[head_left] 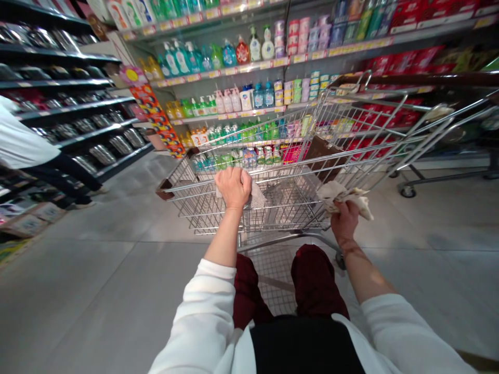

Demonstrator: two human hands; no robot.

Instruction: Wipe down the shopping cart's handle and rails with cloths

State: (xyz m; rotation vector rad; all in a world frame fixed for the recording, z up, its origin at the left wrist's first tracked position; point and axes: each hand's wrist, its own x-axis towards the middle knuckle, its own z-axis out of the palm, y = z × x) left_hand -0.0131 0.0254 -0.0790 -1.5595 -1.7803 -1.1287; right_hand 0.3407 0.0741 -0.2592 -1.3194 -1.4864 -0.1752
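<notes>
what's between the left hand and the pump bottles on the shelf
The wire shopping cart basket is in the way: the left hand rests on its top rail, and the basket's wire walls stand between that hand and the pump bottles.

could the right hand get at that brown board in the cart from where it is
Probably yes: the right hand, holding a crumpled cloth, is at the near end of the shopping cart, and the basket's open top seems to leave a free way to the brown board. It would likely need to lean in.

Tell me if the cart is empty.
Not empty: a flat brown board sits inside the cart, toward its far end, visible through the wire.
</notes>
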